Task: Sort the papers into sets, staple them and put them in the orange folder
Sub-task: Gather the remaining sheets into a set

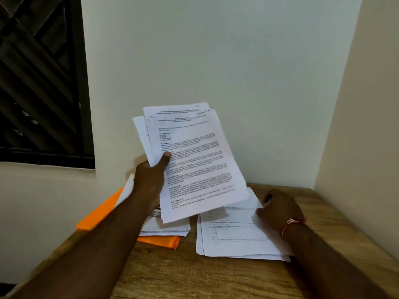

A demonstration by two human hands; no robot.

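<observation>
Pale walls [237, 61] are meeting in a corner behind the work, and a dark window [38, 78] with a slanted grille is filling the upper left. Below them a wooden bench [194, 277] is running into that corner, carrying the paperwork. On its left side the orange folder [101, 212] is lying flat near the bench's left edge, with a low stack of sheets [166, 228] sitting on top of it and covering its middle. Just beside that, to the right, a second pile of printed pages [233, 240] is lying on the bare wood, its edges slightly fanned. Above both, a sheaf of printed papers [194, 158] is being held up in the air, tilted, its sheets splaying unevenly at the top. The left-hand grip [149, 178] is clamping this sheaf at its lower left edge, thumb [166, 156] pressing on the front page and fingers hidden behind. The right-hand grip [278, 208] is resting on the far right part of the second pile, fingers bent downward; whether it is pinching a sheet or only touching, I cannot tell. A red thread [289, 223] is circling the right wrist.
</observation>
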